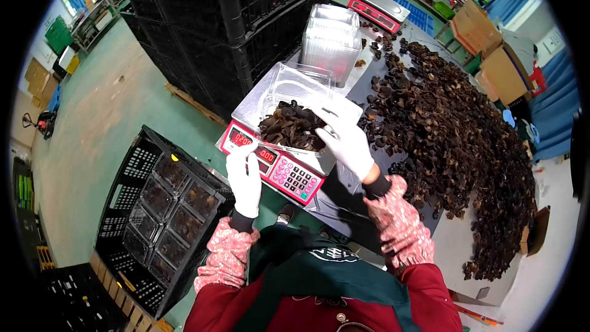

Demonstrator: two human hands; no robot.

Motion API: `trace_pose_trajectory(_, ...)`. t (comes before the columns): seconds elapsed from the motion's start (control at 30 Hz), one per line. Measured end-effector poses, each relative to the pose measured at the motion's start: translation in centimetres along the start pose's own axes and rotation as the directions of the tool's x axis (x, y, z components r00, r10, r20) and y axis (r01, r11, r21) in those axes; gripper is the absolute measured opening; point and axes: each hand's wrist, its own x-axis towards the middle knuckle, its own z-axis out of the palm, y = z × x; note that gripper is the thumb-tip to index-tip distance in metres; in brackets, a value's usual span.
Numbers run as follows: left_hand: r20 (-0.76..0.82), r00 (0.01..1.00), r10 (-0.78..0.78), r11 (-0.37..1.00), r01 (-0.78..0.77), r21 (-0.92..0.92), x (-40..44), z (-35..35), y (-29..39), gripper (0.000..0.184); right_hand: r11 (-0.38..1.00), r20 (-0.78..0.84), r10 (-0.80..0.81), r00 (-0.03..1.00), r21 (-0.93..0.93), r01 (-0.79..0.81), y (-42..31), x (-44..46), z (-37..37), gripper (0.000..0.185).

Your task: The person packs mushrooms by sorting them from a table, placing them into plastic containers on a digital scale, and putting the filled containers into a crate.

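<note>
A clear plastic box holding dark wood-ear-like pieces [291,125] rests on a red and silver scale [289,175] with lit red digits. Its clear lid [301,79] stands open at the far side. My left hand [244,178], in a white glove, is at the box's near left corner, over the scale's display; its thumb and finger are close together at the box's edge. My right hand [346,141], also white-gloved, is at the box's right side, fingers apart, its fingertips beside the dark pieces.
A large heap of dark pieces [442,123] covers the table's right side. Stacked clear boxes [332,40] and a second scale [380,9] stand beyond. Black crates [227,18] tower at the back left; a crate [123,209] with filled boxes sits lower left.
</note>
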Motion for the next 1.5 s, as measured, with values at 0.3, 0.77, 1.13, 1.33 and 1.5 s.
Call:
trace_pose_trajectory(0.3,0.258,0.929,0.267,0.918,-0.326,0.224,3.3,3.7,-1.6,0.045,0.996,0.088,-0.07,0.994,-0.053,0.074,1.6,4.1,4.1,0.033)
trace_pose_trajectory(0.77,0.014,0.992,0.129,0.991,-0.129,0.044,2.2,1.2,1.3,0.038,0.712,0.202,0.334,0.921,0.587,-0.386,-0.8,3.0,1.2,0.021)
trace_pose_trajectory(1.13,0.477,0.873,-0.101,0.872,0.309,-0.38,-4.7,5.9,10.3,0.037,0.491,0.277,0.42,0.864,0.731,-0.473,-2.0,-7.7,-6.4,0.02)
trace_pose_trajectory(1.33,0.674,0.678,-0.292,0.531,0.701,-0.475,-6.3,7.8,11.8,0.024,0.412,0.174,0.602,0.779,0.768,-0.49,2.3,-11.9,-8.6,0.023)
trace_pose_trajectory(1.5,0.737,0.601,-0.311,0.432,0.78,-0.453,-8.2,8.6,10.7,0.02,0.441,0.226,0.638,0.736,0.677,-0.59,4.0,-10.4,-8.7,0.021)
